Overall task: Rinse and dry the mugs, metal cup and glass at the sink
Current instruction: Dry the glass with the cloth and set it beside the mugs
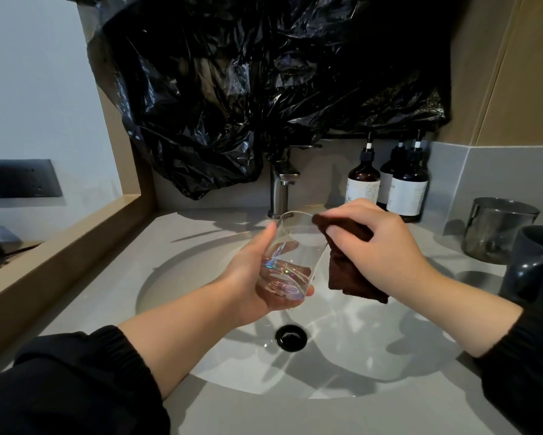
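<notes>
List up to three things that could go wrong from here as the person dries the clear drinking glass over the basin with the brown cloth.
1. The clear drinking glass is tilted in the left hand alone above the white sink basin; it might slip and break.
2. The right hand pushing the dark brown cloth against the rim could lever it loose.

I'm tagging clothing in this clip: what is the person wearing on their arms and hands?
Both arms wear black long sleeves with ribbed cuffs, pushed up so the forearms are bare. The left hand and right hand are bare: no gloves, rings or watch visible.
</notes>
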A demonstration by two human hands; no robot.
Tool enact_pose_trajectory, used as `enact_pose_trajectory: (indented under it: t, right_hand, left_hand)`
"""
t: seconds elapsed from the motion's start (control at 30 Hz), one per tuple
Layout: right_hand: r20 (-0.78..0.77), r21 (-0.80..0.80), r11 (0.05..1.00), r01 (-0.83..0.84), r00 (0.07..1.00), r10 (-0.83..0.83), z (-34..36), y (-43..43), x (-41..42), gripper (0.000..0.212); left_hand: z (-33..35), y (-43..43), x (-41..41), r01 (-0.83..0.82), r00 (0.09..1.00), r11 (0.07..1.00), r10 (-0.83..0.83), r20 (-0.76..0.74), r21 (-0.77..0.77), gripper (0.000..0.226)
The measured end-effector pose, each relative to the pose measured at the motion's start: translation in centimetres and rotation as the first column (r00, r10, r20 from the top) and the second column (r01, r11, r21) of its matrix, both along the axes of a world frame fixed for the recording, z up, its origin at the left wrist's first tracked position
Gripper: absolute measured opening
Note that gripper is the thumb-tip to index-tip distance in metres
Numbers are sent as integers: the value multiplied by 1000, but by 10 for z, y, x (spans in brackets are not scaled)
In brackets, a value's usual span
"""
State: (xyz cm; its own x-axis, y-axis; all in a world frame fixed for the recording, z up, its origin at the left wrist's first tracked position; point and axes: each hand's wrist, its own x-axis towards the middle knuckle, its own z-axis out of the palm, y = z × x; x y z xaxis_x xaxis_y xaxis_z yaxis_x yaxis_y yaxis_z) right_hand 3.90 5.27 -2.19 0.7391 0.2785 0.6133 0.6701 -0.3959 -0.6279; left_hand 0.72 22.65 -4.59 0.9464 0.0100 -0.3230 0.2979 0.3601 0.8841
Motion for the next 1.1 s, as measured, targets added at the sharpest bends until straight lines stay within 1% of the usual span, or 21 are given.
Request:
enact_pose_trajectory:
  t: [0.07,0.1,0.17,0.2,0.23,0.27,0.4,0.43,0.53,0.63,0.7,0.77,0.8,0.87,0.93,0.97,1.03,1.07,1.1]
  right_hand:
    - [-184,85,996,19,983,-3,3,-2,4,15]
    - [-284,112,994,16,959,16,4,-5,6,13]
    - [-462,164,983,-76,875,145,5,-10,6,8]
    - [-510,175,975,-138,834,210,6,-13,6,9]
    - [-527,157,970,-185,815,241,7,-15,7,11]
    - [-528,123,970,-209,814,242,9,-16,7,13]
    - [-481,-37,980,-195,863,153,16,-18,4,7]
    - [-478,-66,979,-192,867,138,17,-18,3,8]
    - [-497,-106,978,-181,862,106,19,-18,2,15]
    - [-514,-146,975,-165,855,68,21,-18,5,12]
    - [-526,-194,971,-137,851,15,19,-17,7,5]
    - [-525,-233,965,-119,851,-22,16,-16,8,8]
    - [-522,-228,968,-109,853,-27,14,-15,9,8]
    - [-493,-156,985,-75,870,-12,14,-13,10,4]
    - [-387,-80,997,7,921,-38,14,-10,11,13]
    - [-298,-84,995,60,951,-83,13,-9,11,16]
    - [-65,-150,976,157,984,-168,8,-6,8,15]
    - [78,-194,960,202,979,-191,3,-4,4,14]
    - [230,-226,944,242,955,-190,-2,-1,0,14]
  left_hand:
    - [0,3,0,38,999,999,-37,30,-26,61]
    - [0,3,0,60,997,997,-58,48,-38,61]
    - [0,5,-1,92,993,995,-88,73,-48,61]
    - [0,5,-2,105,992,993,-101,78,-46,61]
    - [0,7,-2,120,990,992,-116,81,-41,61]
    - [0,8,-3,140,987,990,-136,81,-35,62]
    - [1,10,-5,276,960,961,-276,39,-2,64]
    - [1,10,-5,302,953,953,-302,25,13,64]
    - [1,9,-3,309,951,950,-310,17,54,62]
    - [-3,10,2,257,960,941,-275,54,221,57]
    - [-5,8,2,308,938,886,-343,46,346,65]
    - [-6,4,-1,348,914,815,-405,26,463,66]
    - [-7,2,-1,335,916,808,-400,34,485,63]
    - [-8,-1,0,264,944,861,-323,64,435,61]
    - [-7,-2,0,188,970,918,-228,79,348,63]
    - [-6,-3,0,163,977,931,-199,77,328,64]
    - [-6,-5,1,138,985,943,-164,61,302,63]
    - [-7,-6,1,131,987,951,-151,51,282,64]
    - [-7,-6,1,123,990,960,-137,39,253,66]
